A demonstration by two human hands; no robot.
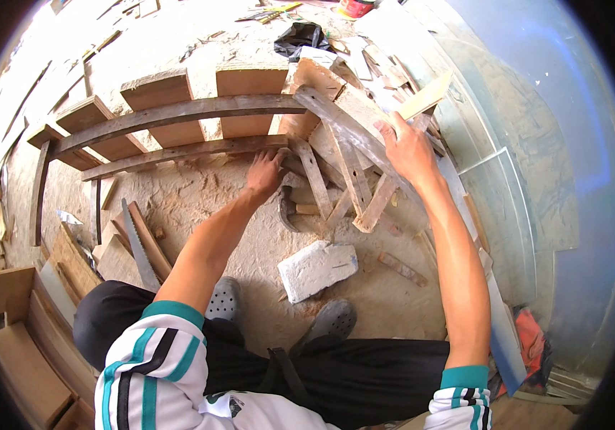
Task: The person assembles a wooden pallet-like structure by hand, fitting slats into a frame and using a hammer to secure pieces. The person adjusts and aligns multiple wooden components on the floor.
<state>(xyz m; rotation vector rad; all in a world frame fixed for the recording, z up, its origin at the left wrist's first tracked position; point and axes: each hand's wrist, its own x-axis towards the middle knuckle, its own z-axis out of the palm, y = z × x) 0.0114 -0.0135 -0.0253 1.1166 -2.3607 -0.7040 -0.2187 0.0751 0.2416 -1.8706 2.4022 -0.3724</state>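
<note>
Your knees crowd the white block (317, 268); left hand (264, 174) clasps a curved slat (178, 151), right hand (409, 149) closes on a loose plank (354, 129), so the heap (350, 193) could slide.

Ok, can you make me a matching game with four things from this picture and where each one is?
Things:
1. white block
2. hand saw
3. left hand
4. right hand

Places:
A. on the pile of wood scraps, on a pale strip
B. on the sandy ground just ahead of the grey shoes
C. at the end of a long curved wooden slat
D. lying on boards at the person's left

Pairs: 1-B, 2-D, 3-C, 4-A
</note>
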